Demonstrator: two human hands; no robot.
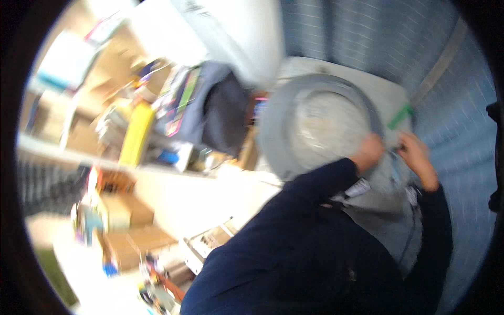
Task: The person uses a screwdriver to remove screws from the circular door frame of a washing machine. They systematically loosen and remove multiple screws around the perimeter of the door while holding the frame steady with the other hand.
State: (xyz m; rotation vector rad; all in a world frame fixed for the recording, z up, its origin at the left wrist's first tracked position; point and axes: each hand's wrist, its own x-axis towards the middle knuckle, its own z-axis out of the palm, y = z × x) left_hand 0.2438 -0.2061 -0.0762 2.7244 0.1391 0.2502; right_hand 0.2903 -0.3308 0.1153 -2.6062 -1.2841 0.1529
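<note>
A round grey basin-like thing with a thick rim and a pale middle rests on an off-white surface. My left hand is closed at the rim's right side; what its fingers hold, if anything, is hidden. Just to the right, my right hand pinches something small and dark that blur keeps me from naming. A thin dark cord hangs below that hand. Beyond it lies a short green strip. A light-blue piece shows between my two hands.
A blue lined curtain hangs along the right and the back. On the left, a shelf carries a yellow box, a dark-blue cloth or bag and cluttered papers. Cardboard boxes stand lower left.
</note>
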